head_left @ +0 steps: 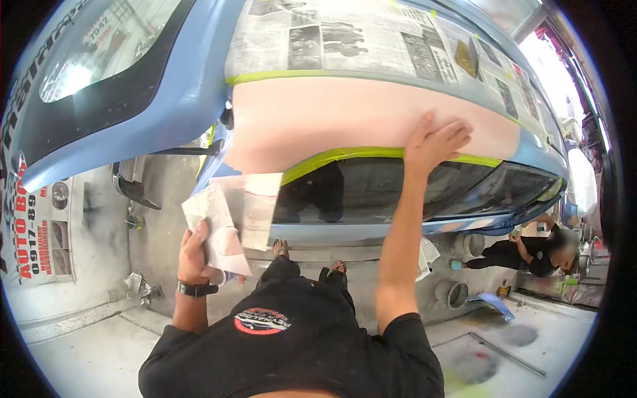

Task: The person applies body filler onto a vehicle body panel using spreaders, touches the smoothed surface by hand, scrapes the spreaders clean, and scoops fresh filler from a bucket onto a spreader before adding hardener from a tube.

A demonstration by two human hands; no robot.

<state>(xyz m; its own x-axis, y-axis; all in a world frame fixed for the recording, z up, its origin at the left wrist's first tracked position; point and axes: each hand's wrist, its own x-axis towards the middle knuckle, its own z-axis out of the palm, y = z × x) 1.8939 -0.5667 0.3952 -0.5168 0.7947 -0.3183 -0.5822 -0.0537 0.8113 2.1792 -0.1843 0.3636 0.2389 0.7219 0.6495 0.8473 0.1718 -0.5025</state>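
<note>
My left hand (194, 255), with a dark band at the wrist, is closed on creased, pale paper sheets (222, 229) with pinkish stains. Under that hand a small white and blue end pokes out, too small to name. My right hand (434, 142) lies on the smooth pink-coated strip (332, 116) along the car's roof edge, palm down, fingers stretched out. Yellow-green masking tape (352, 154) borders the strip above the dark side windows (371, 189). On its other side, newspaper (345, 43) is taped over the roof.
At left, the blue tailgate (182, 86) juts out, raised. Another person (524, 252) in dark clothes is low beside the car at right. Round containers (452, 295), a blue panel piece (492, 305) and a metal bar (507, 355) are on the floor.
</note>
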